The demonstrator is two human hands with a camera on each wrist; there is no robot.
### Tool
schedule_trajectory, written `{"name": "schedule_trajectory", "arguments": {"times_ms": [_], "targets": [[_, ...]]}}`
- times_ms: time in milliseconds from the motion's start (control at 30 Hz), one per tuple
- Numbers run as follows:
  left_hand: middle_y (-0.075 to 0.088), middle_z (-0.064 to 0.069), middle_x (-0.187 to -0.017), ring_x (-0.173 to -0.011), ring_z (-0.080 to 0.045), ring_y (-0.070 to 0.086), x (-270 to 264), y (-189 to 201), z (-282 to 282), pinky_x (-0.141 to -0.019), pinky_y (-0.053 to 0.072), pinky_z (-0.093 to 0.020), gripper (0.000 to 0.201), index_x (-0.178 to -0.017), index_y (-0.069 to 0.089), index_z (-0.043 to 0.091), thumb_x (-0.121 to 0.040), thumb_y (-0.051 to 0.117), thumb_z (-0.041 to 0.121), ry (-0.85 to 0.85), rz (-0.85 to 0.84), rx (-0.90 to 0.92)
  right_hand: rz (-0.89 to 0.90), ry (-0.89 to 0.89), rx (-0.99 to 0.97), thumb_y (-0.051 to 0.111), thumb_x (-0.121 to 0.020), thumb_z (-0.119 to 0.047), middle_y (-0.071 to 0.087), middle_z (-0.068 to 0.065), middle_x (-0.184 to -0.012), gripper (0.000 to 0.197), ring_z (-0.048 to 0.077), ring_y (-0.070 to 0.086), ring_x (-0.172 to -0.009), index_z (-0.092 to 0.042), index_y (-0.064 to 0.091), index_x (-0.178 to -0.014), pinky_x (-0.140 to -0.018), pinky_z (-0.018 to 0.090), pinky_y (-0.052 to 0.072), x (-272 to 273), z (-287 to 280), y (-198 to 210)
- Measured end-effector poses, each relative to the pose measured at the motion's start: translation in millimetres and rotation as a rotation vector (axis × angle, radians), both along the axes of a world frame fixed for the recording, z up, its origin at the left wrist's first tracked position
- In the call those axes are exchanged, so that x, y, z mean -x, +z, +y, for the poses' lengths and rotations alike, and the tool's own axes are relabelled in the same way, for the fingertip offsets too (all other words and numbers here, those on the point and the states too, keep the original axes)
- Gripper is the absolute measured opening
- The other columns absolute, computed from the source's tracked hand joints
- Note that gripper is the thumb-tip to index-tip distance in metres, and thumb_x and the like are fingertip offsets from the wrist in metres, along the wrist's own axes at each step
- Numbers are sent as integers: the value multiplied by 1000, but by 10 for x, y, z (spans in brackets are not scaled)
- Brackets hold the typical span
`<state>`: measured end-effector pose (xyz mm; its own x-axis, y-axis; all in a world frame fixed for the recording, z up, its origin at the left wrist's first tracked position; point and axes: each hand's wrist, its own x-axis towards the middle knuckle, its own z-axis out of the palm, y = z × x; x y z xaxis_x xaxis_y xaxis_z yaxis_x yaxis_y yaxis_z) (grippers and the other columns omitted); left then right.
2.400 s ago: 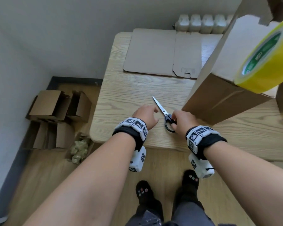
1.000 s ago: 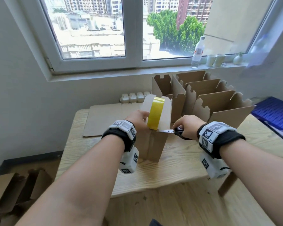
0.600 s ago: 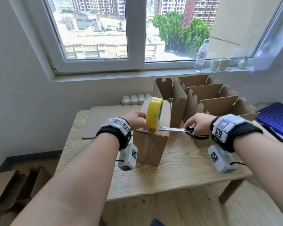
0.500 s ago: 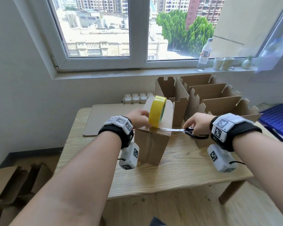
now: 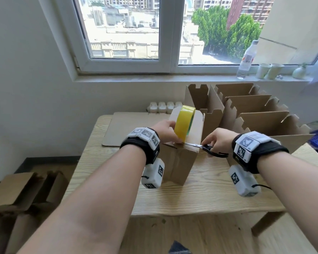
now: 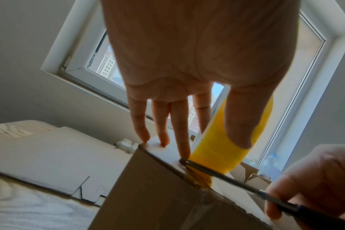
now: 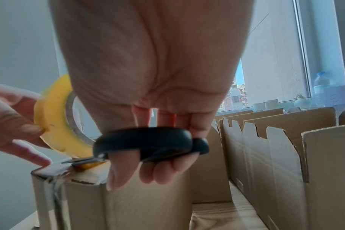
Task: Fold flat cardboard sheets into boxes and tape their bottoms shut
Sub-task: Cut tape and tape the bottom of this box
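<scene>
Yellow tape roll (image 5: 184,124), perhaps five boxes (image 5: 250,114)

Scissors (image 5: 206,148) at tape roll (image 5: 183,125)

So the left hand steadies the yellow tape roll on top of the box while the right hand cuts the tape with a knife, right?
Not a knife: the right hand holds black-handled scissors, as the right wrist view shows. The rest is right: the left hand steadies the yellow tape roll on the box.

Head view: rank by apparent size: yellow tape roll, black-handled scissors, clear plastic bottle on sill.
1. Yellow tape roll, clearly largest.
2. Black-handled scissors and clear plastic bottle: look alike; the bottle stands farther off, so unranked.
</scene>
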<state>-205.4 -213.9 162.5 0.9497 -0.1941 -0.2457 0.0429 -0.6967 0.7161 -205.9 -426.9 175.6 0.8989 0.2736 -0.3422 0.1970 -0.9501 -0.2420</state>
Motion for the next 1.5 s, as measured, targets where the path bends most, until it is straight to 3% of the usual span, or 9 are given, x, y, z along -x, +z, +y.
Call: {"name": "schedule_trajectory", "arguments": {"times_ms": [100,233,400,633,767,867,967,1233,1500], "targets": [[65,-3,-109,-103,-22,61,7,10,-3,-97,48,-42,50,-124,60,23,-77,77,24,-12,-4,-19,2,3,-2,69,-81,-17,60,-15,-67,29,12,59,-77,-30,74,-106,-68,23,48,-13,-10,-8],[63,-2,-111,-108,-22,60,31,44,10,-95,48,-38,52,-130,54,25,-81,74,30,-49,-8,-48,15,-10,-23,69,-81,-15,60,-15,-68,30,13,60,-78,-29,74,-107,-72,25,52,-29,-20,-6],[60,2,-105,-103,-18,60,69,84,44,-82,42,-27,54,-137,47,24,-88,68,31,-68,-8,-55,-12,-11,23,66,-84,-14,57,-19,-71,31,9,56,-74,-30,72,-109,-57,17,43,-23,-99,25],[58,-5,-129,-116,-23,56,15,69,-8,-93,45,-34,61,-141,41,19,-87,68,28,-79,-5,-98,0,-64,115,59,-80,-7,57,-19,-74,39,10,58,-75,-28,72,-110,-57,18,44,-17,-334,179],[61,-6,-124,-110,-22,59,32,39,-3,-86,45,-30,59,-140,41,20,-88,67,28,-68,-27,-73,2,-54,95,60,-80,-6,56,-19,-70,38,2,52,-64,-27,72,-109,-50,16,39,-15,-289,142],[64,-8,-117,-106,-21,61,59,22,7,-81,42,-26,57,-140,40,21,-89,66,25,-56,-27,-43,5,-55,66,60,-80,-5,59,-17,-71,38,4,53,-65,-26,73,-109,-51,15,41,-22,-246,100],[65,-9,-118,-106,-20,62,72,15,15,-83,43,-26,57,-140,41,21,-89,66,24,-51,-23,-18,11,-56,49,62,-81,-7,61,-17,-72,35,9,57,-72,-26,74,-107,-51,15,42,-35,-255,99],[64,-8,-121,-108,-18,60,74,25,13,-83,42,-26,56,-140,41,21,-90,66,23,-47,-21,0,54,-90,1,76,-74,-9,65,-11,-68,31,8,58,-66,-27,76,-100,-56,19,47,-87,-307,25],[60,-3,-127,-116,-17,57,89,-61,16,-94,48,-37,55,-138,43,26,-89,67,26,2,-45,81,5,-108,88,66,-82,-8,57,-19,-68,36,11,57,-75,-31,73,-109,-49,16,38,-110,-339,-71]]}}
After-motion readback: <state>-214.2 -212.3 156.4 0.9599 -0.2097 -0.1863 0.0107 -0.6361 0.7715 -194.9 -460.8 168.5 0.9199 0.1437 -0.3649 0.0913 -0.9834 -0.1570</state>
